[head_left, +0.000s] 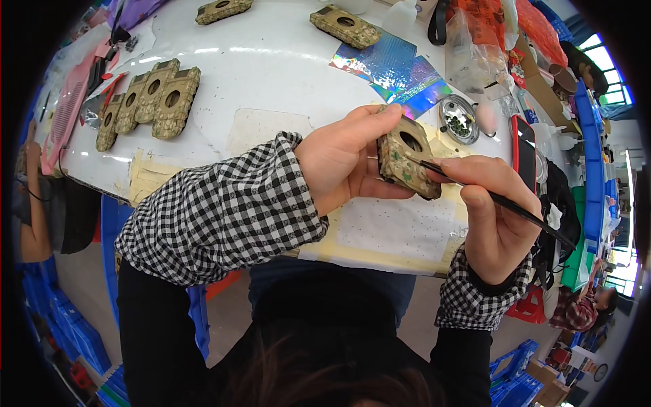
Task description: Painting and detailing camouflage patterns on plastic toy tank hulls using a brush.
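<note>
My left hand (352, 152) holds up a camouflage-patterned model tank hull (400, 163), thumb along its upper edge and fingers beneath. A round dark hole opens in the hull's top, and a small green patch shows near it. In my right hand (498, 197) is a slim black paintbrush (519, 209), gripped between thumb and fingers. Its pale tip meets the hull's surface, just below the hole. A round metal dish (459, 119) with dark green bits or paint in it stands just beyond my right hand.
Several similar hulls (154, 88) lie together at the left, with another hull (344, 26) at the back. Shiny holographic sheets (393, 64) lie behind my hands. White speckled paper (400, 224) is taped at the near edge. A red-edged phone (524, 152) sits at the right.
</note>
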Available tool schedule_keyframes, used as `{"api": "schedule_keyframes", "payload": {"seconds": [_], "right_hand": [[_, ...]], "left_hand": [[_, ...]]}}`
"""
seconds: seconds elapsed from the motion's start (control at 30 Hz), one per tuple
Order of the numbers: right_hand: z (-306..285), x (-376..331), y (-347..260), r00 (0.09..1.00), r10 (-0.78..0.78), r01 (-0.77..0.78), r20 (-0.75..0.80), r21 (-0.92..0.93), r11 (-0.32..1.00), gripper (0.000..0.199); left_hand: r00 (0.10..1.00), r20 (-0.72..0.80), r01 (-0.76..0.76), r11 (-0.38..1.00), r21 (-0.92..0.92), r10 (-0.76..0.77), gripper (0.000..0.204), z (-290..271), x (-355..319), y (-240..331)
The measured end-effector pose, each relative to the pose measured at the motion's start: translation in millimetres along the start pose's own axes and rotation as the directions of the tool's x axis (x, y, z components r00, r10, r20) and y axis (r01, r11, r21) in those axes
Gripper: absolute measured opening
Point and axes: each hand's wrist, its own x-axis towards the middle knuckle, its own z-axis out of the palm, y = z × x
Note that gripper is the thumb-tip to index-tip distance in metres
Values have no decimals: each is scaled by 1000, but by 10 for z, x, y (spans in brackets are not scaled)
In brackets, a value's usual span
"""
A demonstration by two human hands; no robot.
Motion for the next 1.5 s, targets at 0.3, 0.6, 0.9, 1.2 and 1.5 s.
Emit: {"api": "schedule_keyframes", "payload": {"seconds": [0.3, 0.6, 0.9, 1.2, 1.5], "right_hand": [[-5, 6, -5, 1000, -18, 18, 14, -21, 1000, 15], [-6, -2, -4, 999, -11, 13, 33, -35, 999, 20], [0, 3, 5, 999, -12, 12, 31, -23, 1000, 17], [-5, 9, 27, 1000, -14, 14, 23, -5, 1000, 14], [-17, 10, 14, 1000, 3, -3, 20, 8, 1000, 15]], "left_hand": [[1000, 18, -17, 1000, -14, 18, 42, 9, -3, -2], [1000, 5, -9, 1000, -7, 9, 41, 1, 14, -10], [1000, -2, -12, 1000, -7, 12, 41, -5, 7, -9], [1000, -18, 11, 1000, 6, -10, 42, 9, 1, 9], [1000, -2, 22, 1000, 6, -22, 43, 23, 1, 21]]}}
